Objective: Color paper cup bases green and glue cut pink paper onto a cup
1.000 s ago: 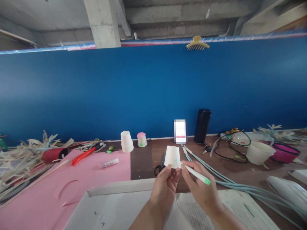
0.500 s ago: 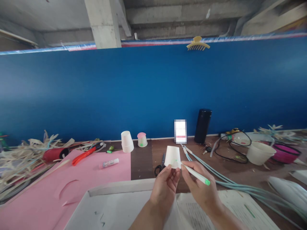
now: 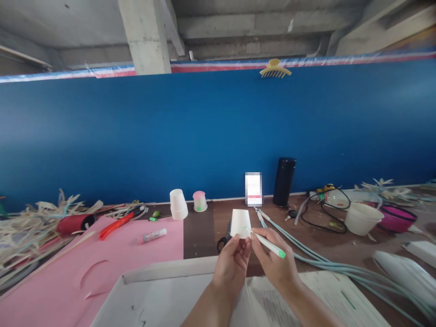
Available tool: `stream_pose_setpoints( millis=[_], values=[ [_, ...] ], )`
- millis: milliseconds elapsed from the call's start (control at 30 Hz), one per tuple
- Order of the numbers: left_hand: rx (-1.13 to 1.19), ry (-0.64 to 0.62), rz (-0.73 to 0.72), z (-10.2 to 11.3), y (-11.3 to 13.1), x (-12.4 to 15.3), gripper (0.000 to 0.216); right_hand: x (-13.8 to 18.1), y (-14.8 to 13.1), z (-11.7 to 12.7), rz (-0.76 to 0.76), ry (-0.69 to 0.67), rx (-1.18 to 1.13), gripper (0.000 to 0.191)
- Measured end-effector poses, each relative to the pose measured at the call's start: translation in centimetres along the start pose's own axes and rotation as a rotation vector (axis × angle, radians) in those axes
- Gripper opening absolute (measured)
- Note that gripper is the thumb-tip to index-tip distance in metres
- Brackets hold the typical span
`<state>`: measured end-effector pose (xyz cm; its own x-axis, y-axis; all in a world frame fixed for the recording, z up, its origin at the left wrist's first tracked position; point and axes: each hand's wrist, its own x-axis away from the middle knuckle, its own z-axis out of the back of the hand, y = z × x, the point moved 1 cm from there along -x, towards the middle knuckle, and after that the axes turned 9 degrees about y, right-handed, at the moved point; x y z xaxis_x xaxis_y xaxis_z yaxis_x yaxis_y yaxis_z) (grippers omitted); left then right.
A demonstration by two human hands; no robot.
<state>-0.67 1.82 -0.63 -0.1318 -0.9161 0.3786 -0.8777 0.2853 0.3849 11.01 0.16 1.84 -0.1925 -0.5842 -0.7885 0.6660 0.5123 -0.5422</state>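
A white paper cup [image 3: 240, 221], upside down, is gripped near its rim by my left hand [image 3: 231, 260]. Between the fingers of my right hand [image 3: 274, 257] is a white marker [image 3: 267, 243] with a green end, its tip against the cup's side. Faint green marks show on the cup near that tip. Behind the cup lies a pair of scissors [image 3: 222, 244], partly hidden. Farther back stand stacked white paper cups [image 3: 178, 205] and a small cup with a pink top [image 3: 200, 201] and a green patch.
Pink paper [image 3: 143, 263] with a glue stick [image 3: 154, 235] lies left, beside heaped strips [image 3: 30, 236]. A white box lid [image 3: 163, 295] sits under my forearms. To the right are a black bottle [image 3: 284, 181], light blue cords [image 3: 316, 259], a white tub [image 3: 363, 219] and a magenta container [image 3: 397, 219].
The view has shifted slightly. The marker tip has moved a little up and left on the cup, and the cup is slightly more tilted. Both holds are unchanged.
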Motion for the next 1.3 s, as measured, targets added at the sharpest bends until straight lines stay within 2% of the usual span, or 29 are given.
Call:
stream_pose_setpoints(
  millis=[267,467,833,1300],
  values=[
    [-0.012,-0.045,-0.051,-2.1,0.2,-1.3,0.007,-1.5,0.9,-0.6,0.080,0.000,0.015,0.013],
    [0.022,-0.046,-0.058,-3.7,-0.4,-2.8,0.005,-3.4,1.7,-0.4,0.072,0.013,0.043,0.012],
    [0.085,0.009,-0.048,-1.7,-1.1,-4.6,0.007,-3.2,2.8,-1.3,0.045,-0.122,0.045,0.010],
    [0.123,-0.005,-0.050,-1.7,-0.8,-4.5,0.005,-4.6,2.1,-0.8,0.125,-0.181,0.095,0.010]
  ],
)
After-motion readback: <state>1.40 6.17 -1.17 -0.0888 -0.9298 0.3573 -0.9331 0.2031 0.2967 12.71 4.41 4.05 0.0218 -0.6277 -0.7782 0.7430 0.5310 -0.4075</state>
